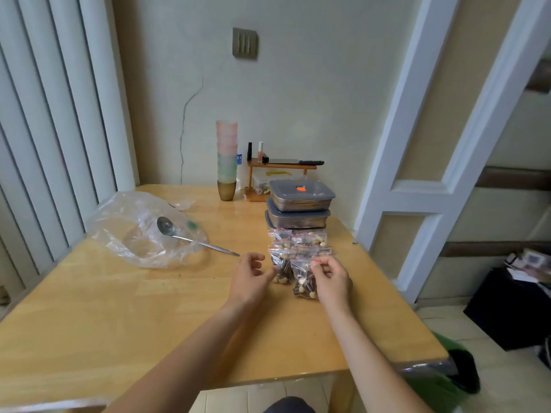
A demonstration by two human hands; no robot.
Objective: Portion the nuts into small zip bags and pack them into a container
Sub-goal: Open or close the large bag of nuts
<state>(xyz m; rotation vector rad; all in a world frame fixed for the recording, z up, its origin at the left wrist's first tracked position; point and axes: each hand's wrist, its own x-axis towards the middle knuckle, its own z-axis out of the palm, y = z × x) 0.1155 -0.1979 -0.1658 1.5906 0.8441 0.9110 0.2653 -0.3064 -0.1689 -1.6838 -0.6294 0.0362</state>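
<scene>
Several small zip bags of mixed nuts lie in a cluster on the wooden table, in front of two stacked steel containers with grey lids. My right hand pinches the red-striped top edge of the nearest zip bag. My left hand hovers just left of a neighbouring bag, fingers loosely curled and holding nothing. Further bags lie closer to the containers.
A large crumpled clear plastic bag lies at the left with a metal spoon resting on it. Stacked pastel cups and a small wooden shelf stand against the back wall. The table's right edge borders a white door frame.
</scene>
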